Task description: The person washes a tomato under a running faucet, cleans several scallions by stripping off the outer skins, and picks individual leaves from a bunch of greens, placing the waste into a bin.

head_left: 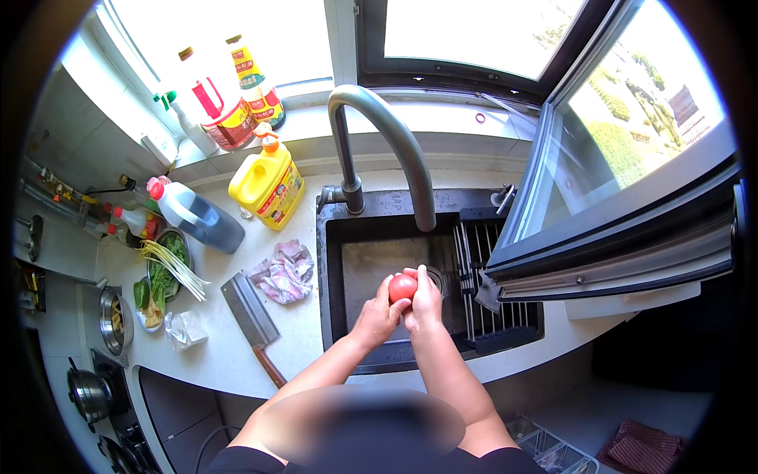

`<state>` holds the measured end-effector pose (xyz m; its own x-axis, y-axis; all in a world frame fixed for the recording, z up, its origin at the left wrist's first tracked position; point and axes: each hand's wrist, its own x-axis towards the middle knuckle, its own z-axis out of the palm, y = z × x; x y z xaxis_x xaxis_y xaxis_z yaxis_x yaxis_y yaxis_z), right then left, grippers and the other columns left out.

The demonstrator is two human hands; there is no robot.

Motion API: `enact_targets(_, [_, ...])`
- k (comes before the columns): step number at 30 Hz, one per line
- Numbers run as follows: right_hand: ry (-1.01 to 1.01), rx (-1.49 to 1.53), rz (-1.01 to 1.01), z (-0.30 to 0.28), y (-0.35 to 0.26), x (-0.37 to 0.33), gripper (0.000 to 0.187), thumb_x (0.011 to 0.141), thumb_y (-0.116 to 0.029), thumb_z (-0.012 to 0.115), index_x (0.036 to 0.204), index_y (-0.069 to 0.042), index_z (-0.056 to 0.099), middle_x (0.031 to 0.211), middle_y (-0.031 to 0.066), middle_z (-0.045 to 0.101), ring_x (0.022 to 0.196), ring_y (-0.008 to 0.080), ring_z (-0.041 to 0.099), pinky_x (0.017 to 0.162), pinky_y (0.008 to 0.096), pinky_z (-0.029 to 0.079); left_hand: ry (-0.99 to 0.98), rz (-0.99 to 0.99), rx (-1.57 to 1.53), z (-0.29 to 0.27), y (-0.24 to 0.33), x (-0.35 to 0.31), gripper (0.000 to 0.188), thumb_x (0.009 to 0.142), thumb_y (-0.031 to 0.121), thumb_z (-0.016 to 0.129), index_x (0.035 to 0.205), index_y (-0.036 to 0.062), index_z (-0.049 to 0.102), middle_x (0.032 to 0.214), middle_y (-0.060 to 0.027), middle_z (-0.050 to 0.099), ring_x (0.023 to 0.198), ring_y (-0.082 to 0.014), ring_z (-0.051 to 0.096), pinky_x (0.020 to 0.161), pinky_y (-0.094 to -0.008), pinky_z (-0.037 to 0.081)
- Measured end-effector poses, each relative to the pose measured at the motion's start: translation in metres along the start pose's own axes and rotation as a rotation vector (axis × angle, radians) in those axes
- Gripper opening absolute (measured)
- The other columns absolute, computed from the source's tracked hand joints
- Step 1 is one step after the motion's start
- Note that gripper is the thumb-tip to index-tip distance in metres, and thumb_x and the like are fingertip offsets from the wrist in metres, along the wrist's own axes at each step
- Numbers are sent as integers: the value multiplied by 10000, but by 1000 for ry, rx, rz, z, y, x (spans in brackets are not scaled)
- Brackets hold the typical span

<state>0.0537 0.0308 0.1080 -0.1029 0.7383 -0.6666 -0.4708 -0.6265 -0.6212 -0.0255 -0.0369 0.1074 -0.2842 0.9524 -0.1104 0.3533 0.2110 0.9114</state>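
Note:
Both my hands are closed around a round red tomato (403, 287), held over the dark sink (321, 272). My left hand (377, 318) grips it from the left, its thumb along the near side. On the other side, the fingers of my right hand (427, 301) curve around the fruit. Part of the tomato's lower side is hidden by my palms. Above and beyond my hands ends the spout of a tall grey faucet (385, 101). A black rack with metal bars (463, 292) spans the sink's right part, beside my right hand.
Left of the sink lie a cleaver (251, 310) and a crumpled cloth (284, 272). A yellow pump jug (268, 188), a jug of dark liquid (201, 217) and scallions (178, 267) stand or lie farther left. An open window sash (608, 237) juts over the counter at right.

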Motion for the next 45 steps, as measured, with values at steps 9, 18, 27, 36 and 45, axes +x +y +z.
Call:
enact_targets(9, [-50,156,234,16,-15,35,278,890,-361,529,1034,-123,526,1039,100,506,909,265,531,749,470,498,525,174,-160,-50,-17,96,271,915,182,514,1064,-22,612,715,-77,647,597,-115,591,534,-245,466])
enact_targets(18, [26,151,251,25,-23,39,302,914,-375,471,1065,-117,517,1093,102,492,957,277,521,762,485,502,667,-83,-249,-93,-47,141,307,926,242,513,1084,-4,608,929,-82,663,820,-123,632,649,-225,493])
enact_targets(27, [13,103,243,25,-25,40,285,908,-361,480,1057,-120,512,1097,99,491,968,270,517,768,487,494,707,-80,-315,-88,-48,134,309,931,218,504,1116,-12,593,980,-94,649,867,-139,620,711,-236,487])
enact_targets(36, [-3,113,210,29,-26,35,258,918,-348,464,1038,-125,511,1080,93,511,963,264,524,764,485,491,705,-149,-383,-93,-48,138,294,925,218,514,1096,-5,603,978,-85,648,855,-132,623,713,-236,489])
enact_targets(45, [-18,113,203,34,-23,38,264,933,-319,451,1062,-98,516,1050,91,538,931,240,546,798,438,480,434,-104,-335,-50,-36,121,287,886,245,567,969,-16,656,796,-62,669,692,-106,593,657,-251,478])
